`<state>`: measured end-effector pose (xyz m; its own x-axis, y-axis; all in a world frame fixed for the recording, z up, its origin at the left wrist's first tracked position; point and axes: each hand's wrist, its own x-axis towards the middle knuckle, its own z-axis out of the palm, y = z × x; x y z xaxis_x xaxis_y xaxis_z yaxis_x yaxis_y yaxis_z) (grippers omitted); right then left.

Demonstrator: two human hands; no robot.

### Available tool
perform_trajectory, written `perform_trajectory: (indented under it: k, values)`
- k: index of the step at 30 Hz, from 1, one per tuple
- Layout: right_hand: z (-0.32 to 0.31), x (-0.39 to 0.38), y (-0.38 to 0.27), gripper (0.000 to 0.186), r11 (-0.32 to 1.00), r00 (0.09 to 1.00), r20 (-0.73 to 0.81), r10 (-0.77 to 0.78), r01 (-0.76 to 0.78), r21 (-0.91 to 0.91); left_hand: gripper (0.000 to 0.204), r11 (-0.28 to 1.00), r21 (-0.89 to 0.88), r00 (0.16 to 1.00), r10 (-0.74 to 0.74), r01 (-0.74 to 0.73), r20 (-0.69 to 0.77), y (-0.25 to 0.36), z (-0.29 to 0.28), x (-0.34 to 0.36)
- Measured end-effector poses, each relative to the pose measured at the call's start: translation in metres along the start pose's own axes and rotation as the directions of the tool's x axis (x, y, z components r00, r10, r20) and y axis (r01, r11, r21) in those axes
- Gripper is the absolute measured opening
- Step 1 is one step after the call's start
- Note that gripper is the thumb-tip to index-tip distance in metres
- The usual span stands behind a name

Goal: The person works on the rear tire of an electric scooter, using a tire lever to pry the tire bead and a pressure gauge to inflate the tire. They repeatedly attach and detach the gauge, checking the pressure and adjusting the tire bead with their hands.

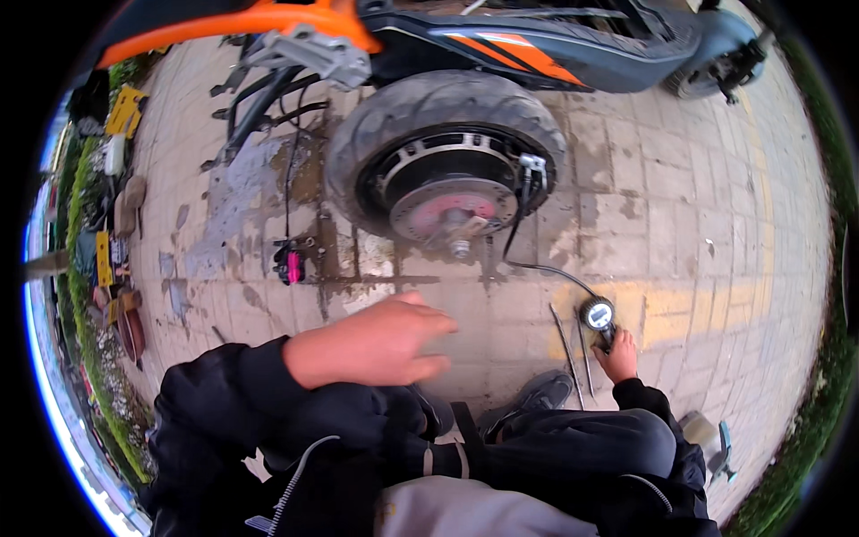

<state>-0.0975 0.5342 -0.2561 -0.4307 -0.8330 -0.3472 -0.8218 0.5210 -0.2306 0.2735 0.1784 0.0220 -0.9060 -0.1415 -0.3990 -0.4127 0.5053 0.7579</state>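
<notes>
A fat black tire [438,94] with a hub motor and brake disc [420,215] stands in front of me. A silver chuck [531,166] sits on its valve, with a black hose [546,268] running down to a round digital gauge [597,315]. My right hand [616,353] grips the gauge's black handle. My left hand [376,345] is in the air below the tire, slightly blurred, fingers apart and holding nothing. Two thin metal rods [564,345] lie just left of the gauge. A black and pink part [291,264] rests left of the tire.
The grey and orange scooter body [537,54] crosses the top, its dark frame [255,107] at upper left. Yellow cases [125,112] and brown items [130,201] line the left edge by a hedge. A grey metal object [702,443] is beside my right knee on the pavers [716,224].
</notes>
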Motion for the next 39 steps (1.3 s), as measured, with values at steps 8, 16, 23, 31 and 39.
perform_trajectory:
  k: [8, 16, 23, 31, 39]
  values:
    - [-0.032, -0.001, -0.051, 0.056, 0.958, 0.953, -0.267, 0.143, -0.066, 0.278, 0.048, 0.994, -0.025, 0.991, 0.107, -0.105, 0.085, 0.015, 0.006, 0.003]
    - [-0.033, -0.01, -0.072, 0.03, 0.96, 0.968, -0.195, 0.159, -0.106, 0.259, 0.049, 0.988, -0.006, 0.98, 0.155, -0.155, 0.128, 0.02, 0.005, -0.002]
    - [-0.056, -0.002, -0.082, 0.032, 0.933, 0.965, -0.136, 0.222, -0.17, 0.317, 0.036, 0.973, -0.011, 0.971, 0.231, -0.232, -0.054, 0.015, 0.008, -0.017]
    - [-0.07, -0.005, -0.088, 0.034, 0.916, 0.966, -0.112, 0.233, -0.179, 0.358, 0.048, 0.985, 0.073, 0.984, 0.146, -0.154, 0.106, 0.025, 0.001, -0.011]
    - [-0.064, -0.01, -0.094, 0.031, 0.855, 0.963, -0.066, 0.263, -0.201, 0.478, 0.063, 0.94, -0.041, 0.661, -0.269, 0.34, -0.7, -0.047, -0.09, -0.021]
